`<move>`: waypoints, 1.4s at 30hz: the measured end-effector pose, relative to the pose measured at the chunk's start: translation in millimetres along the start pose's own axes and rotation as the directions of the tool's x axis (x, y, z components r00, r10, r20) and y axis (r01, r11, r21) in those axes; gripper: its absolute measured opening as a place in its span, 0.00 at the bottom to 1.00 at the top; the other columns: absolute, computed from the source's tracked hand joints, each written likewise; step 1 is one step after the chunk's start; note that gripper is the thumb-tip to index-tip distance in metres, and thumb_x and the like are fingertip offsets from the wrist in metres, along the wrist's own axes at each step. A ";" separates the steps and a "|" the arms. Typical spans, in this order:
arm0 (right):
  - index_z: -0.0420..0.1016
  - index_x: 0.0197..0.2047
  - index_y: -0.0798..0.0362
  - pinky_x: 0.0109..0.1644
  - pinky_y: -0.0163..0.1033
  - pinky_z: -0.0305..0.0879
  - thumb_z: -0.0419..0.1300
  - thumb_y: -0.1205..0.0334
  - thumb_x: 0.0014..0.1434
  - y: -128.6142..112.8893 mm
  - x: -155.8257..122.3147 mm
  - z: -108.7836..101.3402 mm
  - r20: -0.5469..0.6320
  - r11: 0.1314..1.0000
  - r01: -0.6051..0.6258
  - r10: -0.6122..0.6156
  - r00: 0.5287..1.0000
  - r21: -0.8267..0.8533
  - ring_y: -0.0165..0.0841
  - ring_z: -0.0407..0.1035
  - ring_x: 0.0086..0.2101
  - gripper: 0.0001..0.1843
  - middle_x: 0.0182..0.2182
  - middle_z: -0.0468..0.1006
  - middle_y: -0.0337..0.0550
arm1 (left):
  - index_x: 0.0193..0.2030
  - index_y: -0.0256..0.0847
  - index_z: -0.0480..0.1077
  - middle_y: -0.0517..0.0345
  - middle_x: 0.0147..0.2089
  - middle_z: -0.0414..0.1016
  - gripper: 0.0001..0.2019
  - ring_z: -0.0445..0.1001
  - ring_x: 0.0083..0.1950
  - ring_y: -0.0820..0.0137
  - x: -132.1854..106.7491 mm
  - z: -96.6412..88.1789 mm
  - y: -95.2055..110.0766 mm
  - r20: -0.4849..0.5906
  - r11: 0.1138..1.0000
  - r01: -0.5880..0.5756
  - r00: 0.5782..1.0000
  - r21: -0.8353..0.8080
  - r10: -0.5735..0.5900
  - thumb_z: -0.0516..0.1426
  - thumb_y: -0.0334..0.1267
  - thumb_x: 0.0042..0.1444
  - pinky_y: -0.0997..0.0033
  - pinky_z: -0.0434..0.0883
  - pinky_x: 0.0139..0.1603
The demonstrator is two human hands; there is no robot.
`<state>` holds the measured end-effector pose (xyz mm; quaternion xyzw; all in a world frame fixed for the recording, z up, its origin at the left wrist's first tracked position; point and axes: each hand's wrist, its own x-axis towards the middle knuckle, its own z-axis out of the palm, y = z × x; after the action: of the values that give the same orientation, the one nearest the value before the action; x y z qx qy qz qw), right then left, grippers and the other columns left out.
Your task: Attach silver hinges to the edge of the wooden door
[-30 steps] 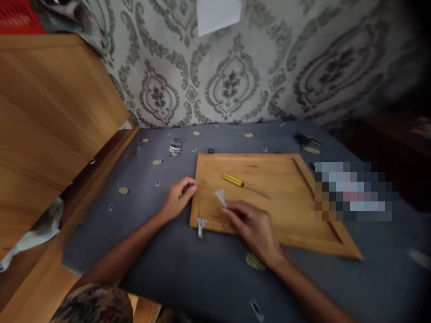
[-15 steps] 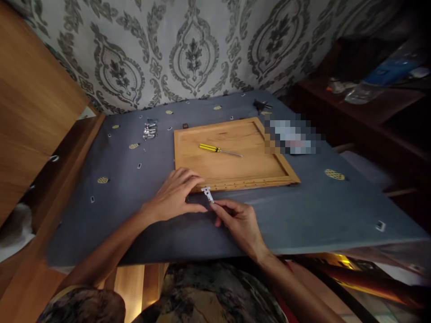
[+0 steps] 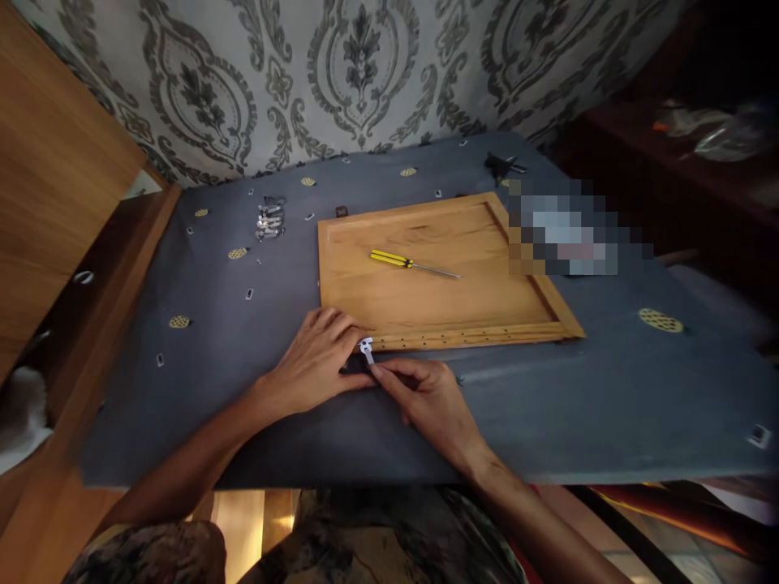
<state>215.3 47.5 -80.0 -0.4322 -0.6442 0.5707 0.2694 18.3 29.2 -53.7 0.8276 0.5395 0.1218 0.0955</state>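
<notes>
Between the thumb and fingers of my right hand (image 3: 429, 397) is a small silver cabinet hinge (image 3: 367, 350), its wide end against the near edge of the wooden panel (image 3: 438, 316) close to the left corner. My left hand (image 3: 320, 357) rests over that corner with its fingers curved and the thumb stretched out apart below them, near the hinge. A row of small dark holes runs along the panel's near edge. On the panel's face lies a screwdriver (image 3: 393, 259) with a yellow and black handle, its tip pointing right.
Several more silver hinges (image 3: 268, 221) lie in a cluster at the left on the grey patterned cloth (image 3: 213, 405). A black tool (image 3: 502, 166) rests at the back right, near a blurred-out item (image 3: 565, 231). Wooden furniture (image 3: 54, 170) stands at the left, before a patterned curtain (image 3: 359, 73).
My right hand has moved the hinge slightly left, up to the panel's edge and closer to my left hand. The camera view has tilted and shifted a little.
</notes>
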 end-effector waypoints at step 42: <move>0.80 0.45 0.53 0.55 0.48 0.70 0.59 0.67 0.69 13.4 45.3 -36.4 0.291 0.387 0.775 -0.768 0.571 -0.499 0.36 0.76 0.45 0.08 0.44 0.86 0.42 | 0.52 0.35 0.72 0.47 0.51 0.75 0.22 0.67 0.55 0.54 2.4 -6.0 6.9 0.001 1.000 -0.003 1.000 -0.026 0.003 0.68 0.46 0.58 0.48 0.67 0.58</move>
<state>227.4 104.6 -92.2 -0.1398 -0.9113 0.1580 0.3536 23.5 28.8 -45.8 0.8272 0.5365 0.1288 0.1063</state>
